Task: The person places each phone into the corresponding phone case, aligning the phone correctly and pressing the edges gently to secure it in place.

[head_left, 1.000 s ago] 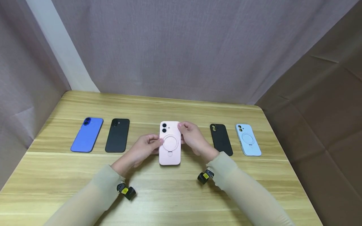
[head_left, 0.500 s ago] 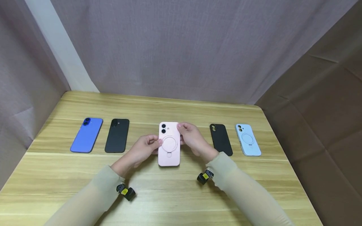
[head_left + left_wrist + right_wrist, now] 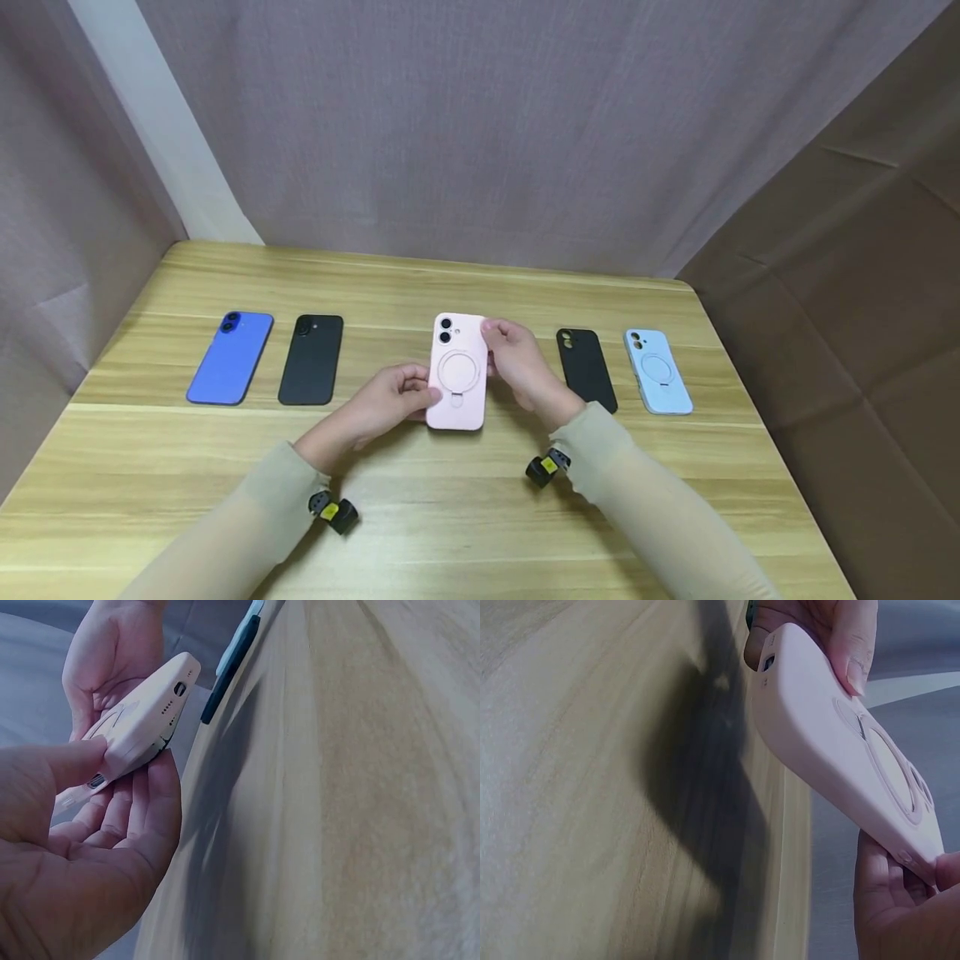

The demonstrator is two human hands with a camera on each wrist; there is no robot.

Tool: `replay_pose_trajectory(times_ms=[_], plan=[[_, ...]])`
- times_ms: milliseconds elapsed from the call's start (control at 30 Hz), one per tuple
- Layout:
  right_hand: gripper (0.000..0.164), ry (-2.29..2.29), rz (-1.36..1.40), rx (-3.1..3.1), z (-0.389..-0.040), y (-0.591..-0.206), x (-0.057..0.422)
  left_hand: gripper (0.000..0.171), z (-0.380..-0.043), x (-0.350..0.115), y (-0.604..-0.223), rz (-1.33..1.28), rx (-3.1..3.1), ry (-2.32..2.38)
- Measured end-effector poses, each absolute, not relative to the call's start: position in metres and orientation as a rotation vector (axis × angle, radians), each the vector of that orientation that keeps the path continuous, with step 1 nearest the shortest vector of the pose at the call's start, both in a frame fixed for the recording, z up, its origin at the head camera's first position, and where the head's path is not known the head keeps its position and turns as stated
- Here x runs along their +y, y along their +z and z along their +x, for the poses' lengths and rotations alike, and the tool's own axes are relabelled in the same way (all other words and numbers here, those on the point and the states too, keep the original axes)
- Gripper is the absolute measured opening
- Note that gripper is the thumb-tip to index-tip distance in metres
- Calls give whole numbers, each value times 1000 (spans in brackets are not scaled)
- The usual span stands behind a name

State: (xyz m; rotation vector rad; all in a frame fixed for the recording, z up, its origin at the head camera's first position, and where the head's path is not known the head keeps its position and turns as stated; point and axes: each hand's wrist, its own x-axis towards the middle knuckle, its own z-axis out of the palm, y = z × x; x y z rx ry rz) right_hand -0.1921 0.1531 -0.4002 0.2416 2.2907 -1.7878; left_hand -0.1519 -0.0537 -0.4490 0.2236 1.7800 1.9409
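Between both hands, a pink phone case (image 3: 456,412) with a ring on its back is held above the wooden table (image 3: 450,533). Two dark camera lenses show through its upper left corner, so a phone sits inside. My left hand (image 3: 390,402) pinches the lower left edge, thumb on the back and fingers underneath. With thumb and fingers, my right hand (image 3: 522,367) grips the upper right corner. The port cutout in the end of the pink case (image 3: 802,697) shows in the right wrist view, and its shadow falls on the table. The phone's screen side is mostly hidden.
To the left lie a blue phone (image 3: 231,360) and a black phone (image 3: 311,362), backs up. A black phone case (image 3: 587,371) and a light blue phone case (image 3: 670,387) with a ring lie to the right. Grey curtains (image 3: 450,125) stand behind the table.
Both hands have moved the pink case slightly right and away from me, tilting it a little. My left thumb sits lower along its edge. The other phones and cases have stayed put.
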Motion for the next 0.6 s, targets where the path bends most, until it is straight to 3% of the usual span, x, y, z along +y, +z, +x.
replay_pose_trajectory(times_ms=[600], plan=[[35,-1924,330,2228,-197,-400,156,30,-150,-55,-450,310,1877,1812]])
